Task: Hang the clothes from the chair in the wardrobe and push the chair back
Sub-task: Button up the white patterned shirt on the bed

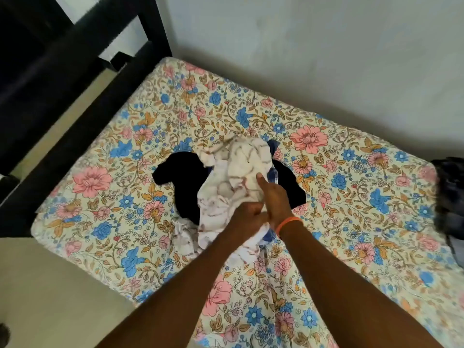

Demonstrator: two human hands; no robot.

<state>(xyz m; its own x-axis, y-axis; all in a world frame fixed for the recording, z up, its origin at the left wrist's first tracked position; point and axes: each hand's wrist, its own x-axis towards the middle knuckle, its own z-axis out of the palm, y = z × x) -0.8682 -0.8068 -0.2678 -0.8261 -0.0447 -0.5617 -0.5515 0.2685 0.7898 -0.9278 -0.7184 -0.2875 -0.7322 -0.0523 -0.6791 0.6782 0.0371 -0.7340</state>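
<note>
Left fingers: curled into the white patterned garment (233, 172), bunching the cloth near frame centre.
Left hand (247, 218): knuckles up, gripping the garment's lower fold, pressed against the right hand.
Right fingers: index finger (262, 180) straight, tip on the white cloth; the other fingers tucked under, and whether they grip cloth cannot be told.
Right hand (275, 199): just right of the left, orange band (288, 223) on the wrist.
Clothes pile: white garment crumpled on top, black garment (185, 177) spread beneath it to left and right, a bit of blue fabric (273, 146) at the upper right edge of the pile.
Pile location: centre of frame, on the floral bedsheet (351, 197).
Bed frame (75, 121): black, running along the upper left.
Wall (326, 59): pale, upper right.
Floor (50, 297): beige, lower left.
Right edge: dark bundle (449, 197), blurred.
</note>
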